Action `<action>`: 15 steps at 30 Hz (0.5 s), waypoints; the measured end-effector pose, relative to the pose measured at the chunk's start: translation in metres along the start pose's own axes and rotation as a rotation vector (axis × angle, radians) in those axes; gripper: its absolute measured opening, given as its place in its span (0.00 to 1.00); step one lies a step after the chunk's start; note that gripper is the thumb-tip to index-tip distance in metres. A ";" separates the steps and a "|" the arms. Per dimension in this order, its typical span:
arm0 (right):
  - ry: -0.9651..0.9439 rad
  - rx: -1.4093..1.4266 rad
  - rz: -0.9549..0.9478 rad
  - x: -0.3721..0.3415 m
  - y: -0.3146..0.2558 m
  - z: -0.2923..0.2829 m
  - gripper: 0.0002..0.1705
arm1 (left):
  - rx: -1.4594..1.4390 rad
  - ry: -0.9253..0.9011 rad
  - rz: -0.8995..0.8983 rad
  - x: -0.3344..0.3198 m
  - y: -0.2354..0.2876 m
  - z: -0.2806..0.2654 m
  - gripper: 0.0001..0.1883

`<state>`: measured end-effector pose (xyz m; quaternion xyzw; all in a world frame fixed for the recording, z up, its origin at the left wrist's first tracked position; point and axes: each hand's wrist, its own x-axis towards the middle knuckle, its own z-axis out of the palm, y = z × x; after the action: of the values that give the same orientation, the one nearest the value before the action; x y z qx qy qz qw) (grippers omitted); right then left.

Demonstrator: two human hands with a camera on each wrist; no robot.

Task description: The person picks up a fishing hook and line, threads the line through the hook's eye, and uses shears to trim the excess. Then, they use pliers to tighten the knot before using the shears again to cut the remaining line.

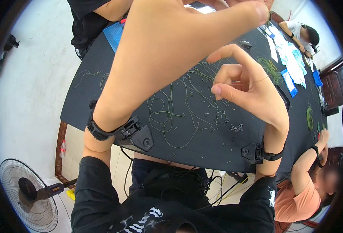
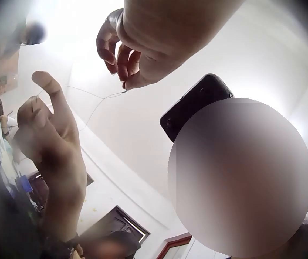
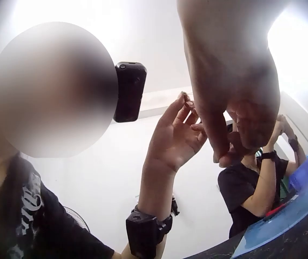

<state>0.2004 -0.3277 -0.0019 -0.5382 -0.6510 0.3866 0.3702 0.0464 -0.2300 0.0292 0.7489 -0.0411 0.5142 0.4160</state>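
Note:
My left hand (image 1: 165, 48) is raised close to the head camera, its thumb stretched to the right. In the left wrist view its fingertips pinch a small dark hook (image 2: 124, 86) with a thin line (image 2: 101, 97) tied at it. That line loops across to my right hand (image 1: 253, 85), held lower and to the right with its fingers curled. The line passes at the right fingers and trails out beyond them. From the right wrist, the left fingertips show a tiny glint of the hook (image 3: 185, 95); the right hand (image 3: 229, 81) hides part of the left.
Several thin green lines (image 1: 167, 112) lie loose on the black table (image 1: 140, 132). A pile of small metal hooks (image 1: 236, 128) sits right of centre, with others scattered about. Green line bundles (image 1: 270, 70), papers (image 1: 293, 58) and other people are around the table. A fan (image 1: 28, 196) stands at left.

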 end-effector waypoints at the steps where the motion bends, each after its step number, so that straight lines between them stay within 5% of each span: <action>1: -0.005 -0.015 0.005 0.000 -0.001 -0.001 0.21 | 0.073 0.000 -0.036 0.000 0.006 0.001 0.09; 10: -0.012 -0.137 -0.096 0.002 0.004 -0.001 0.13 | 0.027 -0.013 -0.004 0.002 -0.004 -0.002 0.09; 15: -0.027 -0.106 0.002 0.006 -0.004 -0.001 0.13 | 0.052 -0.014 -0.009 0.000 -0.003 -0.004 0.09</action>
<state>0.1992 -0.3220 0.0026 -0.5526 -0.6748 0.3591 0.3320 0.0447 -0.2254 0.0282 0.7633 -0.0272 0.5078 0.3985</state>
